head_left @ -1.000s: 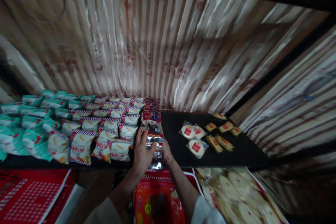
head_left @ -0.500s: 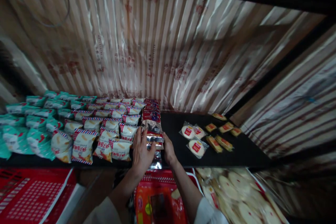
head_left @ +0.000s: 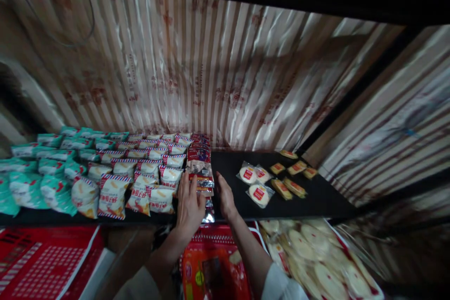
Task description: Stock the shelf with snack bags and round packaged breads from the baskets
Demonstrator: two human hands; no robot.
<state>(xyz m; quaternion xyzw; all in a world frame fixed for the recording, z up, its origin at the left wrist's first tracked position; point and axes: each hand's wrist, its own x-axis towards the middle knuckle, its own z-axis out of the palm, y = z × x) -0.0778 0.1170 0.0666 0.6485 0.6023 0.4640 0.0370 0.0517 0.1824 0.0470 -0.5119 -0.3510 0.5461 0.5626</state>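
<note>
A column of flat, dark red and brown snack packets (head_left: 200, 155) lies on the black shelf, running from the back to the front edge. My left hand (head_left: 190, 199) is against the left side of its front packets, fingers stretched out and pointing away from me. On the other side my right hand (head_left: 225, 195) stands edge-on with straight fingers, a small gap between it and the packets. Neither hand grips anything. White snack bags (head_left: 161, 199) with red lettering and striped edges stand close to the left of my left hand.
Teal bags (head_left: 58, 192) fill the shelf's left end. Round white wrapped cakes (head_left: 259, 193) and small yellow packets (head_left: 294, 187) lie to the right on the black shelf (head_left: 326, 204). Below stand red baskets (head_left: 38, 262), an orange package (head_left: 197, 267) and a crate of wrapped flat rounds (head_left: 326, 258).
My right hand has come away slightly from the packets' right side, leaving a gap. My left hand stays by their left side. The view has shifted a little.
</note>
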